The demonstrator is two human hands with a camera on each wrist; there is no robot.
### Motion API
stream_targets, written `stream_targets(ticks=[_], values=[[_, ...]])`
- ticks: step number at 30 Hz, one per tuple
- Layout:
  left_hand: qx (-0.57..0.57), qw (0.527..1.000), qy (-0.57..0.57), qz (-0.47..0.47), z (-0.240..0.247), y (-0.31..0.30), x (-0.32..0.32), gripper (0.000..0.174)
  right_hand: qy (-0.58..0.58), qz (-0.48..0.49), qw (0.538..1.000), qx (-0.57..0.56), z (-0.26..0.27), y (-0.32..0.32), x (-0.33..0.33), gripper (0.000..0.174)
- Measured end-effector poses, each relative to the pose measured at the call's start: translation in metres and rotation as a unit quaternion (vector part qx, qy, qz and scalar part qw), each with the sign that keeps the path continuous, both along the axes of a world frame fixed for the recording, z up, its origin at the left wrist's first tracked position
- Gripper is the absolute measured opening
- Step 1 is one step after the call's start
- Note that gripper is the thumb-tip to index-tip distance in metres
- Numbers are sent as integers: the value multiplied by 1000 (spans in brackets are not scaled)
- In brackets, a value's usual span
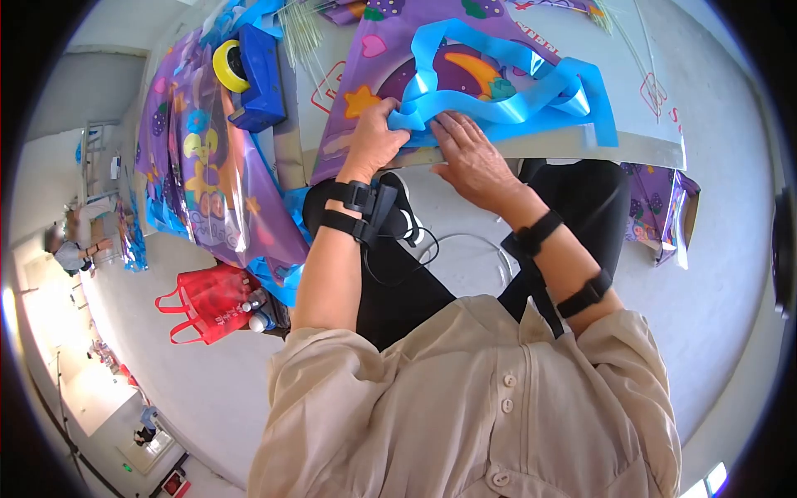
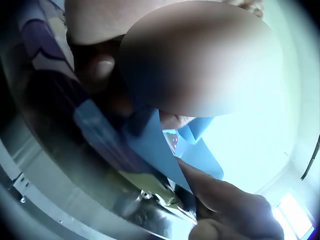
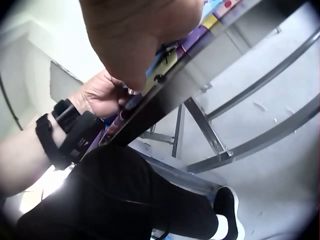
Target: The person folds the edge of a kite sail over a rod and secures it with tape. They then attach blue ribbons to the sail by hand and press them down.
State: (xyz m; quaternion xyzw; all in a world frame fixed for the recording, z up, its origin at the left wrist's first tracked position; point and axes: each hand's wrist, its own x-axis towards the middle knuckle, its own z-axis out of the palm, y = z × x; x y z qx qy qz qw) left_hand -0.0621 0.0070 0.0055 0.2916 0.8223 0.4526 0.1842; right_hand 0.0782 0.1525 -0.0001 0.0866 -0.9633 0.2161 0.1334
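Observation:
A wide, shiny blue ribbon [image 1: 490, 109] lies in loops over a purple printed foil sheet [image 1: 378, 62] at the table's front edge. My left hand [image 1: 378, 145] pinches the ribbon near its left end, fingers curled in. Close to its right, my right hand [image 1: 477, 162] rests with fairly straight fingers along the ribbon's lower edge. In the left wrist view the blue ribbon [image 2: 155, 145] stretches between the two hands, partly hidden by a blurred patch. The right wrist view shows my left hand [image 3: 102, 95] at the table edge, its fingertips partly hidden.
A blue tape dispenser [image 1: 264, 79] with a yellow roll stands at the left on the table. More purple printed foil [image 1: 199, 158] hangs over the left side. A red bag [image 1: 212, 303] sits on the floor. Metal table legs [image 3: 207, 125] show below the edge.

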Motion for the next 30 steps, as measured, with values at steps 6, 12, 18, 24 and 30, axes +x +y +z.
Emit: stream_targets(ticks=[6,12,18,24,30], values=[[170,942,-197,211,-2,-14,16,17,-60,-35,996,49,-9,-9,5,84],[395,793,-244,395,8,-48,24,20,-89,-70,992,64,-8,-7,4,96],[439,684,-304,498,21,-156,1,21,-120,-70,990,36,-8,-6,3,95],[315,779,-135,526,30,-355,-59,33,-137,-72,987,54,0,-7,4,98],[17,939,251,233,105,-137,-6,21,-66,-73,992,-81,7,6,5,82]])
